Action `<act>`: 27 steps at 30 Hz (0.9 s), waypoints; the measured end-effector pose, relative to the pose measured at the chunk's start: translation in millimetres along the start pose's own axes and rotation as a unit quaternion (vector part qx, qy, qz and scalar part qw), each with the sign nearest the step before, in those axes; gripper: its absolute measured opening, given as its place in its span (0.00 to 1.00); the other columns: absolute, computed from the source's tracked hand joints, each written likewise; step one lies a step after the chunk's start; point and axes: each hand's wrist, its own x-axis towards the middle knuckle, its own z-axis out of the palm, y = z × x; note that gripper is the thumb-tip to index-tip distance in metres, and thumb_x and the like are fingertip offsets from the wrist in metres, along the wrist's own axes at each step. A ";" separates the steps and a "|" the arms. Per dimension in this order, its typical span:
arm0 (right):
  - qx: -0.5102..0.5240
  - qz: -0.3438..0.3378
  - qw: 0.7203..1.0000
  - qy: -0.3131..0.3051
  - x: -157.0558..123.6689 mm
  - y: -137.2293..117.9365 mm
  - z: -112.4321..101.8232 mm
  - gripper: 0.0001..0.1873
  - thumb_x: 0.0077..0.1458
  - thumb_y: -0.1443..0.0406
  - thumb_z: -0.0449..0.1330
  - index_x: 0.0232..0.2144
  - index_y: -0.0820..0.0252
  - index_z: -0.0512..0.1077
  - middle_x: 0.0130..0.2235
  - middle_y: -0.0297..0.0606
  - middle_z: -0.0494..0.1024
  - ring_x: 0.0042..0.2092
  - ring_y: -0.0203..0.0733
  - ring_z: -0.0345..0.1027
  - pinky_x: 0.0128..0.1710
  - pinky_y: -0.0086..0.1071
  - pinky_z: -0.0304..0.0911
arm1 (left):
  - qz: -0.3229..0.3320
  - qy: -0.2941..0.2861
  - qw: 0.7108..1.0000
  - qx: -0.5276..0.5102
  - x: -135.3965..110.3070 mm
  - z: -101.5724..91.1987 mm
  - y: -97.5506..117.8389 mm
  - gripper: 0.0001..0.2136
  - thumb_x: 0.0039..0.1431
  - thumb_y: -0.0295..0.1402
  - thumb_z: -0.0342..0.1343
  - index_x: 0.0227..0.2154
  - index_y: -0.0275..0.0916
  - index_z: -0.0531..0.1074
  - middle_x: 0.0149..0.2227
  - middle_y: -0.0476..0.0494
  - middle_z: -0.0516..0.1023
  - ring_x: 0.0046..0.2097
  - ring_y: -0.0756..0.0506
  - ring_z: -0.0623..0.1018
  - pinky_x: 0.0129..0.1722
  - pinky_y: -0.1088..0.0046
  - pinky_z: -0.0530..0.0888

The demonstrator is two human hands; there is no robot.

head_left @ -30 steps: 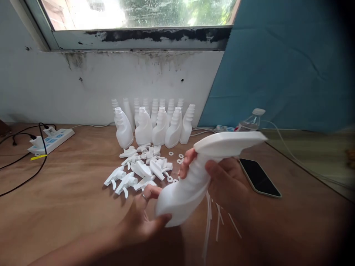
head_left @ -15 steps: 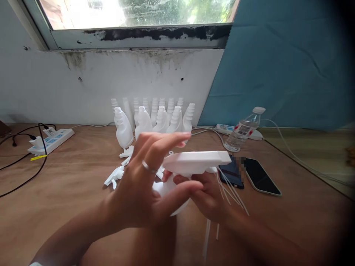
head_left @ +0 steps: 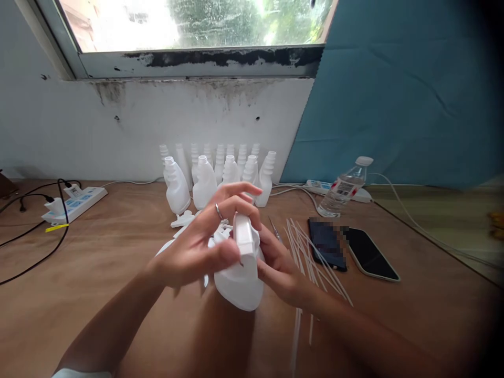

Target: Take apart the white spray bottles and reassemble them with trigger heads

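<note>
Over the wooden table (head_left: 98, 273) I hold a white spray bottle (head_left: 238, 281) upright. My right hand (head_left: 281, 268) wraps its neck and body from the right. My left hand (head_left: 205, 244), with a ring on one finger, pinches the white trigger head (head_left: 244, 239) on top of the bottle between thumb and fingers. Behind my hands lie several loose white trigger heads (head_left: 183, 218), mostly hidden. Thin white dip tubes (head_left: 311, 257) lie fanned out just right of the bottle.
Several empty white bottles (head_left: 205, 178) stand in rows against the wall. Two dark phones (head_left: 346, 249) lie to the right, beyond them a clear water bottle (head_left: 342, 189) and cables. A white power strip (head_left: 74, 202) with black cords sits at far left.
The bottle has gone from tilted to upright and turned, so the trigger head now points toward me. My left hand moved from the bottle's base onto the trigger head.
</note>
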 end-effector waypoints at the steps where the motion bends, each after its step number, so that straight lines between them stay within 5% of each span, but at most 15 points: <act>1: -0.002 0.003 1.000 -0.001 -0.8 0.3 0.1 0.17 0.60 0.56 0.58 0.50 0.54 0.66 0.44 0.39 0.70 0.44 0.40 0.66 0.46 0.34 0.65 | 0.009 0.021 0.999 0.037 -0.7 1.4 1.5 0.20 0.55 0.55 0.55 0.39 0.43 0.73 0.54 0.38 0.64 0.57 0.35 0.66 0.45 0.60 0.75; 5: 0.016 0.020 1.000 -0.011 -3.8 0.3 -0.5 0.18 0.61 0.56 0.57 0.52 0.53 0.65 0.44 0.39 0.70 0.46 0.41 0.66 0.47 0.34 0.64 | 0.030 0.016 0.996 0.086 -3.8 -1.9 9.2 0.11 0.57 0.40 0.60 0.41 0.43 0.75 0.50 0.38 0.67 0.52 0.39 0.71 0.46 0.63 0.75; 9: 0.094 0.014 0.995 -0.034 -6.6 6.5 0.4 0.22 0.62 0.55 0.56 0.56 0.51 0.61 0.44 0.39 0.72 0.43 0.40 0.68 0.43 0.33 0.65 | 0.015 -0.002 1.000 0.022 -8.4 -11.3 16.2 0.14 0.61 0.30 0.53 0.49 0.42 0.73 0.53 0.38 0.71 0.52 0.39 0.74 0.48 0.62 0.76; 13: 0.143 0.012 0.989 -0.025 -9.0 17.1 2.8 0.24 0.62 0.49 0.52 0.55 0.54 0.63 0.41 0.41 0.74 0.41 0.44 0.71 0.42 0.37 0.67 | 0.022 -0.026 0.999 0.010 -10.3 -12.2 17.0 0.13 0.60 0.24 0.52 0.45 0.40 0.75 0.54 0.38 0.72 0.50 0.39 0.76 0.38 0.67 0.80; 22: 0.150 0.029 0.988 -0.016 -4.2 15.3 7.6 0.20 0.63 0.51 0.52 0.47 0.59 0.67 0.36 0.42 0.75 0.37 0.42 0.71 0.36 0.34 0.68 | -0.005 0.036 0.999 -0.037 -3.3 -3.1 4.8 0.11 0.60 0.28 0.58 0.46 0.38 0.74 0.51 0.38 0.75 0.32 0.48 0.80 0.24 0.75 0.79; 27: 0.108 0.016 0.994 -0.022 0.5 3.2 10.5 0.17 0.61 0.54 0.55 0.44 0.60 0.66 0.35 0.41 0.74 0.36 0.40 0.70 0.36 0.34 0.66 | 0.002 0.028 1.000 -0.002 -4.1 -8.7 5.4 0.09 0.59 0.28 0.60 0.43 0.38 0.76 0.42 0.41 0.79 0.31 0.48 0.80 0.27 0.73 0.80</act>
